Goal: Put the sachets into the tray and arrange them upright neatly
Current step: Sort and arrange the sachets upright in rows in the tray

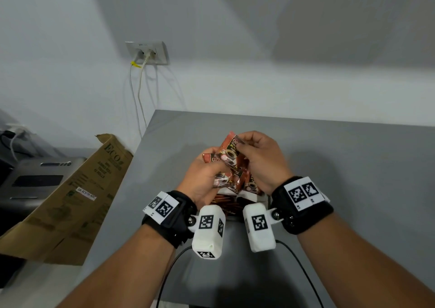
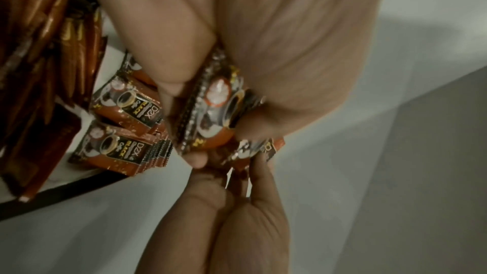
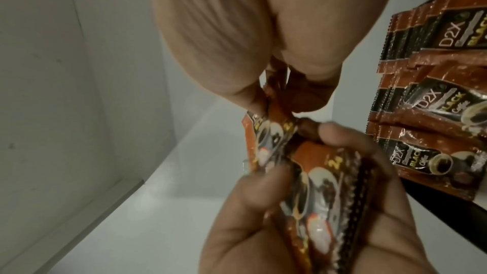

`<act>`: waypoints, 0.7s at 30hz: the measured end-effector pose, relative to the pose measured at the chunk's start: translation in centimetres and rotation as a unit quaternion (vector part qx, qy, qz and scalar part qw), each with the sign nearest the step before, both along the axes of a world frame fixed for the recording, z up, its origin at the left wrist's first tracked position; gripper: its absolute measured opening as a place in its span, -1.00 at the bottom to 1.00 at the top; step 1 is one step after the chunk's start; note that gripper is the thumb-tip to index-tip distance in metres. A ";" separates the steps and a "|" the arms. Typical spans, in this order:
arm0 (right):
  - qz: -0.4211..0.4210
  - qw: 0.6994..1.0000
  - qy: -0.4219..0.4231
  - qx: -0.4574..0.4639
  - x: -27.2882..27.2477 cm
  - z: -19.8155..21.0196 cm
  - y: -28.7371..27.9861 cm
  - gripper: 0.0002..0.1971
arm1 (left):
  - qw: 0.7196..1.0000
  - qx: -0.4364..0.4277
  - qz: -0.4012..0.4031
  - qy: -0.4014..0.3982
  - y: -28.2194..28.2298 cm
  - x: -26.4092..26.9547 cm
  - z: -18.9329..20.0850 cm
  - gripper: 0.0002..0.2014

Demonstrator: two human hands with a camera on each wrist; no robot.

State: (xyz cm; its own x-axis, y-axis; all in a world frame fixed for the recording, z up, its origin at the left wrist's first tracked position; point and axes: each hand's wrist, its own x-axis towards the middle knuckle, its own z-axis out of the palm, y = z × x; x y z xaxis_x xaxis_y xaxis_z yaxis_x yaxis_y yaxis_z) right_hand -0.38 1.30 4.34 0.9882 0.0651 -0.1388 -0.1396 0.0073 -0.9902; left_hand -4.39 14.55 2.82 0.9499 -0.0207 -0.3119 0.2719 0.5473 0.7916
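left hand [image 2: 263,49] grips sachets [image 2: 210,111] | tray [image 2: 79,176] holds more

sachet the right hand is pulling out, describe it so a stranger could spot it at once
Over the grey table, both hands meet above the tray. The left hand grips a sachet bundle; the right hand pinches the top sachet. It alone sticks up above the bundle, tilted.

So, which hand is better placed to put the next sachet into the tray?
Probably the right hand. It pinches a single sachet by its top edge, so it can lower that one beside the sachets already standing in the tray. The left hand grips a bundle of sachets.
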 end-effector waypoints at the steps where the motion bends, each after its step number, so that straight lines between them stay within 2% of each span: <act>1: -0.007 1.000 -0.002 -0.003 -0.1 0.0 0.2 -0.81 | 1.000 -0.022 -0.001 0.011 0.1 0.0 0.0 -0.52; 3: -0.021 1.000 0.018 0.015 -0.2 0.3 0.0 -0.78 | 0.999 -0.035 0.002 0.023 0.8 0.0 0.0 -0.55; 5: -0.018 0.998 0.046 0.026 -0.3 0.4 -0.4 -0.79 | 1.000 -0.005 0.007 0.024 1.5 -0.1 -0.1 -0.53; 8: 0.038 0.997 0.065 0.000 -0.6 0.4 -0.9 -0.81 | 0.998 0.059 0.027 0.009 2.0 0.0 -0.5 -0.53; 11: 0.086 0.992 0.093 0.010 -1.1 0.1 -0.6 -0.72 | 0.996 0.084 0.036 -0.008 1.5 -0.1 -0.7 -0.52; 14: 0.115 0.984 0.136 0.024 -1.4 -0.4 0.1 -0.84 | 0.995 0.091 0.040 -0.023 0.9 -0.2 -1.0 -0.51; 17: 0.107 0.979 0.172 0.038 -1.8 -0.7 0.5 -0.94 | 0.993 0.105 0.041 -0.028 0.3 -0.4 -1.0 -0.50; 19: 0.093 0.978 0.179 0.055 -1.9 -0.7 0.4 -0.95 | 0.992 0.113 0.042 -0.023 0.0 -0.4 -1.0 -0.52; 21: 0.060 0.980 0.179 0.062 -1.6 -0.5 0.1 -0.92 | 0.996 0.085 0.041 0.005 0.6 -0.3 -1.0 -0.59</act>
State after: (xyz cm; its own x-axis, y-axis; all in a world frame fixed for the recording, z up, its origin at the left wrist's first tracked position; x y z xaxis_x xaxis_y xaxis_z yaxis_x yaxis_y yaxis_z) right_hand -1.94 1.41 3.83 0.8620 0.2159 -0.4586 -0.4846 0.0859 -0.8705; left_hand -4.70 15.10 1.78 0.9430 0.1115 -0.3136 0.2396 0.4265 0.8722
